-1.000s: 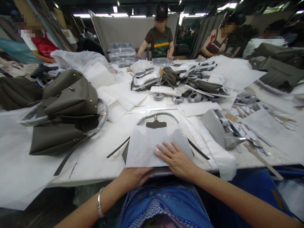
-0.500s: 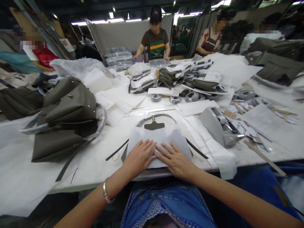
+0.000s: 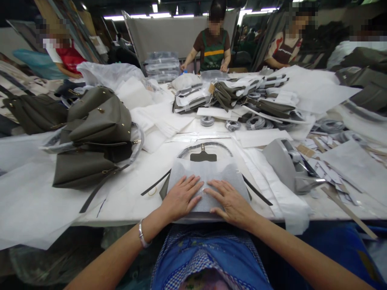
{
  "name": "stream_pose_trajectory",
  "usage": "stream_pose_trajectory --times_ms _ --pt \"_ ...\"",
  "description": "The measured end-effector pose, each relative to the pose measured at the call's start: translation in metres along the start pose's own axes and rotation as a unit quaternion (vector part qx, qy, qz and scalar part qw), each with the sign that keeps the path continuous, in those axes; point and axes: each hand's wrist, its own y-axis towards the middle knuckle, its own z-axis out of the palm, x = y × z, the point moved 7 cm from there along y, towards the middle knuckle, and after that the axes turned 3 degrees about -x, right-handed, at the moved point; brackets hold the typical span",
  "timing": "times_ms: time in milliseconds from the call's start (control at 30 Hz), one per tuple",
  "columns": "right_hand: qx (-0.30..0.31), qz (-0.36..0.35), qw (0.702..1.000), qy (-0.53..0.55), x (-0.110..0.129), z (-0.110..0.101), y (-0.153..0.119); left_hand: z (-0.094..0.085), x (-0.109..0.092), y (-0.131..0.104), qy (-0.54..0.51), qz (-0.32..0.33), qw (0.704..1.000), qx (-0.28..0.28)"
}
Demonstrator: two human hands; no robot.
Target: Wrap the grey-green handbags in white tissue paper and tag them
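Note:
A white translucent sheet point(image 3: 208, 169) covers most of a dark olive bag point(image 3: 164, 189) lying at the table's front edge. My left hand point(image 3: 182, 197) rests flat on the sheet's left half, fingers spread. On the right half lies my right hand point(image 3: 231, 201), also spread, with a small gap between the two hands. Beyond the sheet's top edge a dark flap point(image 3: 203, 156) with a gold clasp shows, inside a wrapped curved handle point(image 3: 184, 150). Dark straps point(image 3: 256, 190) stick out at both sides. Under the hands the bag is hidden.
Olive bags point(image 3: 96, 121) are piled at the left. A grey tape dispenser point(image 3: 281, 163) stands at the right beside paper scraps point(image 3: 329, 173). Wrapped parts point(image 3: 229, 92) and coiled grey rings point(image 3: 207, 121) lie farther back. A person point(image 3: 214, 44) works across the table.
The camera view has shifted, so the scene sits farther right. My hands have moved apart on the sheet, and the fingertips no longer nearly meet.

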Motion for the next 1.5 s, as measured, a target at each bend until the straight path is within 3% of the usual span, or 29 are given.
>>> stream_pose_trajectory --times_ms 1233,1500 --pt "0.014 -0.006 1.000 -0.016 0.0033 0.0037 0.0037 -0.0006 0.0004 -0.0024 -0.010 -0.001 1.000 -0.007" --pt "0.027 -0.012 0.998 -0.048 0.0060 0.0056 0.0041 0.0013 0.0020 0.0009 0.017 0.021 0.999 0.039"
